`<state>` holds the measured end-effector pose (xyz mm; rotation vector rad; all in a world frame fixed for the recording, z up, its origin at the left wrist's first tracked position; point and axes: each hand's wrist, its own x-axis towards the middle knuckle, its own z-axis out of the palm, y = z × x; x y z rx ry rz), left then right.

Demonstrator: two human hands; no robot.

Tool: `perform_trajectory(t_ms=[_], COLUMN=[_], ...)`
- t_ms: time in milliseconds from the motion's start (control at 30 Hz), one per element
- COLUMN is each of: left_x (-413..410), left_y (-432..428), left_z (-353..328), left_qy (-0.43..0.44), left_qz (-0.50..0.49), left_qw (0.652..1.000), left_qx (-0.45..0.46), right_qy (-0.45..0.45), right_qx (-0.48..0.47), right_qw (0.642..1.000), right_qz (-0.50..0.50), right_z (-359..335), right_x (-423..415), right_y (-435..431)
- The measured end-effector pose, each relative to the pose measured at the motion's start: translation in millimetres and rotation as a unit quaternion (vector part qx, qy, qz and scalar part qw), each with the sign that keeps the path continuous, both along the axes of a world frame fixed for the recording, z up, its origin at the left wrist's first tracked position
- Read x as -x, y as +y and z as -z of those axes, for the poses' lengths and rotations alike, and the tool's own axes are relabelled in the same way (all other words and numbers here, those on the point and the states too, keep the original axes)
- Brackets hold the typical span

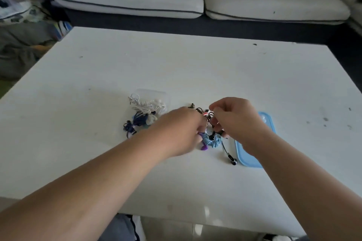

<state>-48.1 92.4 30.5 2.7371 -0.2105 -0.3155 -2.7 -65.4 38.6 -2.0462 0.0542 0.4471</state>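
A tangle of earphone cords lies in the middle of the white table [195,68]. My left hand [178,131] has its fingers curled into the tangle, next to a light blue coiled cord [214,142] and a purple earbud piece [203,147]. My right hand [237,121] pinches a black earphone cord [225,147] whose black earbud [233,161] trails onto the table. Small dark and red bits of the tangle [203,112] show between the two hands.
A clear plastic box [154,94] stands left of the hands with white earphones [147,105] and dark blue earphones [137,121] bunched beside it. A light blue lid [252,160] lies under my right wrist. A white sofa [176,0] runs along the far side.
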Motion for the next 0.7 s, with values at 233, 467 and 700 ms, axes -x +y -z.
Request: perform_trajectory(t_ms=[233,467,700], left_x=[-12,-20,-27], left_y=[-23,-29,-28], left_z=[40,34,20], left_qy=[-0.021,-0.042,-0.085], left_qz=[0.045,0.047,0.022], left_qw=[0.998,0.991,0.991], left_qx=[-0.039,-0.114,-0.106], right_qy=[0.059,0.086,0.077], right_qx=[0.149,0.166,0.156], right_qw=[0.98,0.972,0.971], right_qz=[-0.118,-0.141,-0.165], right_z=[11,9,15], right_x=[4,2,4], right_y=[-43,-71,-71])
